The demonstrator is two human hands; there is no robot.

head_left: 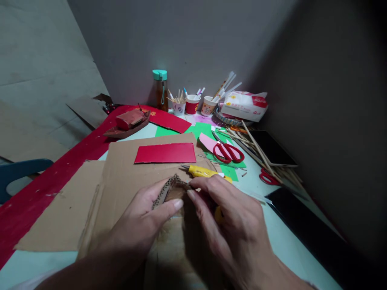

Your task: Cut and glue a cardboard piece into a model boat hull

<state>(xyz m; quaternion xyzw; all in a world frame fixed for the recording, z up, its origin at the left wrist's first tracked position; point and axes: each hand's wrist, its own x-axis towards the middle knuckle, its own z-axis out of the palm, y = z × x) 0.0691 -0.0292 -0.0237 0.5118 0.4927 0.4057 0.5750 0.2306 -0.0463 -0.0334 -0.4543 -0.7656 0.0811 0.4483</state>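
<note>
My left hand (151, 213) is closed around a small folded piece of corrugated cardboard (173, 191), its thumb lying across the inner face. The cut edge with its flutes shows along the top. My right hand (229, 217) pinches the cardboard's right end between thumb and forefinger. Just beyond the fingers lies a yellow glue gun (204, 171), its nozzle pointing left and its rear part hidden by my right hand. A red paper strip (166, 153) rests behind it on a flat cardboard sheet (121, 177).
A red cardboard boat (128, 122) sits at the back left. Red-handled scissors (228, 152) lie right of centre. Behind stand a bottle (160, 90) and paper cups (192, 105) holding sticks and pens. On the right are wooden sticks (256, 147), a tablet (270, 147) and a tissue pack (244, 105).
</note>
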